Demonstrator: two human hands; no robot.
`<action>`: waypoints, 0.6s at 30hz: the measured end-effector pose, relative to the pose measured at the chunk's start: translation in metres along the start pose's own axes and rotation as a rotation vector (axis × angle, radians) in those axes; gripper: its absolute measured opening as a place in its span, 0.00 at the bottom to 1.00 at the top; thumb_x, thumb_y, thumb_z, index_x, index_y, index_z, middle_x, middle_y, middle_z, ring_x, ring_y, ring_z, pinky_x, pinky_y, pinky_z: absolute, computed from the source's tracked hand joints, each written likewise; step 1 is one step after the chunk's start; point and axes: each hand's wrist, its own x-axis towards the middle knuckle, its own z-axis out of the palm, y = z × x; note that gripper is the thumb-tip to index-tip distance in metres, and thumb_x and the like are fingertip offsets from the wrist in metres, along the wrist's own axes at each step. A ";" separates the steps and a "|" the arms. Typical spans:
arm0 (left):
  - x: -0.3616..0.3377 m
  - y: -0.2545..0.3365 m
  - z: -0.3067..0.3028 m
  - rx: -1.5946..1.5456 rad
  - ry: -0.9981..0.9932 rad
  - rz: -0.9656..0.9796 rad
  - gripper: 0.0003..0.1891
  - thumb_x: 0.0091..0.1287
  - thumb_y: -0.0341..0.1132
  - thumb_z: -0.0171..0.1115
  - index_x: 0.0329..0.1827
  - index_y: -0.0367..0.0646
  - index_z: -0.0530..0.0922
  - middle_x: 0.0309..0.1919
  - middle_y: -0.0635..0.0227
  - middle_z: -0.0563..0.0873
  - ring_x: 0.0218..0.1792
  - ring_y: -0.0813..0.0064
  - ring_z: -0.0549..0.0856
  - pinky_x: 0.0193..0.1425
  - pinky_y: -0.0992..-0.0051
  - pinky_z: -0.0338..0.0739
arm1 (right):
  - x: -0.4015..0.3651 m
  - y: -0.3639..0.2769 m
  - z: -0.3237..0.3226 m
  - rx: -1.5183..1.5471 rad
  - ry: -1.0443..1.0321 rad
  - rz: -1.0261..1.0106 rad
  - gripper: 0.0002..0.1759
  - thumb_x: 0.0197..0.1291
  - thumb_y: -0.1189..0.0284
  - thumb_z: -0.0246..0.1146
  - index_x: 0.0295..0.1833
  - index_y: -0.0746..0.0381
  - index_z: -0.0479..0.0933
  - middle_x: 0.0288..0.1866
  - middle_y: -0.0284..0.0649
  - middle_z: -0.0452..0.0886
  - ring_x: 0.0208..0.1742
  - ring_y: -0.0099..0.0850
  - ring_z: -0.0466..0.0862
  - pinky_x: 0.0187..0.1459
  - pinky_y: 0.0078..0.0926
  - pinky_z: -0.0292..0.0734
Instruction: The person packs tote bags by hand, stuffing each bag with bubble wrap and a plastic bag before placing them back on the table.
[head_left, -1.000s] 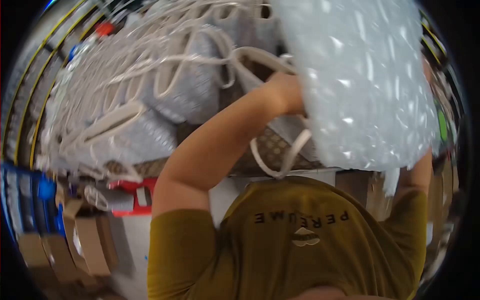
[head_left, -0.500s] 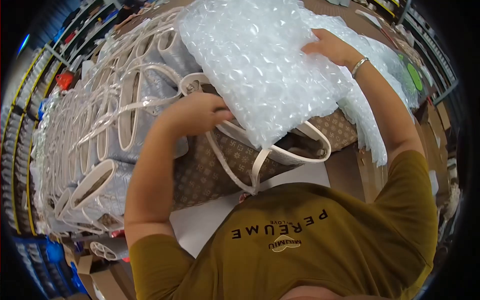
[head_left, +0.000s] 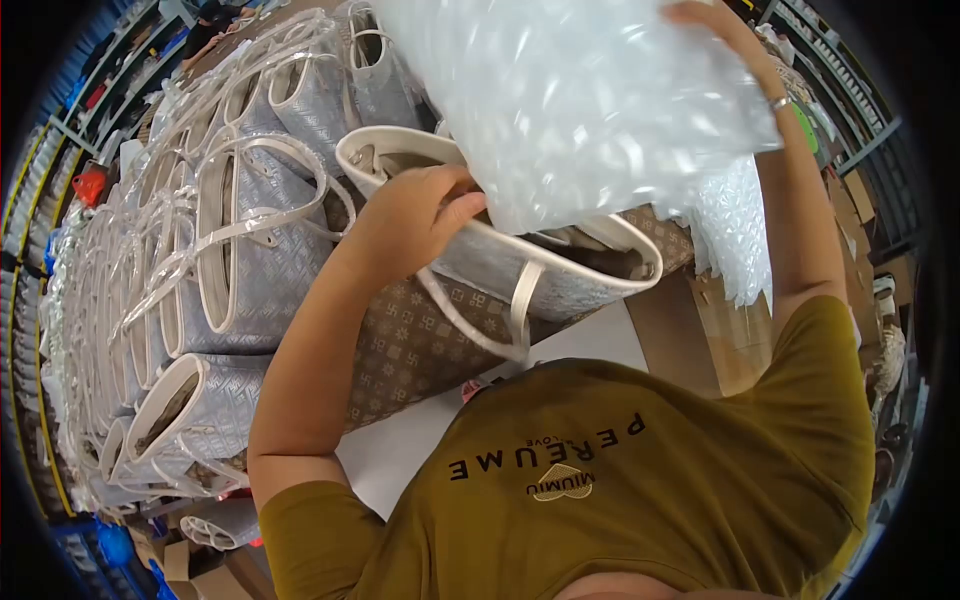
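Note:
In the head view, my left hand [head_left: 420,212] pinches the pale rim of a grey patterned tote bag [head_left: 590,285], its fingers over the mouth and its thumb near the edge. The tote's mouth is partly open, and a light strap hangs down its near side. Up at the top right, my right hand [head_left: 712,22] grips a sheet of bubble wrap [head_left: 590,110], blurred by motion. The wrap hangs over the tote's far side, its lower edge at the mouth, hiding part of it. Under the tote lies a brown patterned surface [head_left: 400,350].
Rows of similar grey totes [head_left: 225,260] with plastic-covered straps stand packed at the left. More bubble wrap [head_left: 735,235] drapes at the right. Shelves [head_left: 835,80] line the sides, cardboard boxes [head_left: 215,580] sit at lower left, and another person [head_left: 212,22] is at the far top left.
My right hand has moved up and away, lifting the bubble wrap so more of the tote's mouth shows. My left hand has shifted slightly right along the rim, and the tote stands more open.

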 end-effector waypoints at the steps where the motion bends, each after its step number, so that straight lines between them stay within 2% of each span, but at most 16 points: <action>1: 0.002 -0.001 0.000 0.000 0.005 0.006 0.18 0.59 0.41 0.60 0.44 0.36 0.73 0.38 0.54 0.80 0.40 0.55 0.78 0.48 0.68 0.72 | -0.017 0.020 -0.018 0.060 -0.052 0.039 0.14 0.58 0.66 0.56 0.41 0.68 0.74 0.23 0.37 0.76 0.22 0.25 0.73 0.26 0.20 0.70; 3: 0.006 -0.006 0.003 0.099 0.053 0.038 0.17 0.58 0.39 0.60 0.44 0.36 0.75 0.41 0.54 0.80 0.43 0.55 0.78 0.49 0.68 0.72 | 0.002 0.062 -0.074 0.178 -0.171 0.112 0.16 0.55 0.66 0.58 0.44 0.68 0.73 0.28 0.39 0.76 0.28 0.26 0.74 0.32 0.22 0.70; 4: 0.008 -0.008 0.003 0.154 0.082 0.050 0.16 0.57 0.39 0.60 0.44 0.37 0.76 0.43 0.54 0.79 0.44 0.55 0.77 0.49 0.68 0.71 | 0.011 0.090 -0.077 0.237 -0.235 0.143 0.18 0.54 0.66 0.59 0.45 0.69 0.73 0.30 0.40 0.77 0.31 0.27 0.75 0.35 0.23 0.70; 5: 0.016 -0.012 0.003 0.161 0.098 0.045 0.16 0.57 0.39 0.60 0.44 0.37 0.76 0.43 0.54 0.79 0.44 0.55 0.77 0.49 0.68 0.71 | 0.001 0.072 -0.042 0.297 -0.300 0.172 0.19 0.53 0.67 0.60 0.46 0.69 0.72 0.33 0.41 0.77 0.34 0.28 0.75 0.38 0.23 0.70; 7: 0.036 -0.019 0.001 0.252 -0.274 -0.068 0.17 0.54 0.39 0.63 0.44 0.39 0.77 0.46 0.55 0.78 0.48 0.55 0.76 0.53 0.69 0.70 | -0.037 0.027 0.048 0.422 -0.433 0.235 0.22 0.50 0.67 0.62 0.49 0.70 0.72 0.37 0.43 0.77 0.39 0.30 0.76 0.44 0.25 0.69; 9: 0.029 -0.014 -0.003 0.225 -0.248 -0.053 0.17 0.54 0.39 0.63 0.44 0.39 0.77 0.46 0.55 0.78 0.48 0.55 0.76 0.53 0.69 0.70 | -0.064 0.015 0.099 0.557 -0.543 0.321 0.26 0.48 0.67 0.63 0.51 0.71 0.71 0.42 0.44 0.78 0.45 0.31 0.76 0.50 0.26 0.69; 10: 0.022 -0.010 -0.005 0.192 -0.223 -0.032 0.18 0.53 0.39 0.63 0.44 0.39 0.77 0.46 0.56 0.79 0.48 0.55 0.76 0.53 0.68 0.70 | -0.063 0.030 0.096 0.625 -0.593 0.368 0.28 0.47 0.67 0.64 0.53 0.71 0.71 0.44 0.45 0.78 0.48 0.32 0.77 0.53 0.27 0.69; 11: 0.014 -0.006 -0.008 0.160 -0.195 -0.012 0.18 0.53 0.39 0.64 0.45 0.40 0.77 0.46 0.56 0.79 0.48 0.55 0.76 0.53 0.68 0.70 | -0.060 0.029 0.095 0.628 -0.587 0.366 0.28 0.47 0.67 0.64 0.53 0.71 0.71 0.44 0.45 0.78 0.48 0.32 0.77 0.53 0.27 0.69; 14: -0.014 0.008 -0.012 0.058 -0.150 0.056 0.20 0.51 0.40 0.65 0.45 0.41 0.77 0.45 0.56 0.79 0.48 0.56 0.76 0.53 0.67 0.70 | -0.046 0.030 0.094 0.315 -0.576 0.264 0.25 0.47 0.73 0.61 0.53 0.69 0.70 0.42 0.42 0.79 0.42 0.27 0.79 0.45 0.25 0.76; 16: -0.027 0.012 -0.014 -0.011 -0.142 0.108 0.21 0.50 0.40 0.66 0.46 0.41 0.77 0.45 0.57 0.79 0.48 0.56 0.76 0.53 0.67 0.70 | -0.036 0.045 0.092 0.288 -0.536 0.275 0.24 0.47 0.73 0.61 0.53 0.69 0.70 0.41 0.41 0.79 0.42 0.27 0.80 0.44 0.25 0.76; 18: -0.038 0.000 -0.003 0.243 -0.222 0.187 0.27 0.46 0.47 0.70 0.47 0.42 0.76 0.45 0.56 0.78 0.49 0.58 0.76 0.55 0.66 0.69 | -0.025 0.059 0.091 0.185 -0.510 0.276 0.24 0.47 0.74 0.61 0.52 0.70 0.71 0.40 0.41 0.79 0.40 0.27 0.80 0.42 0.24 0.77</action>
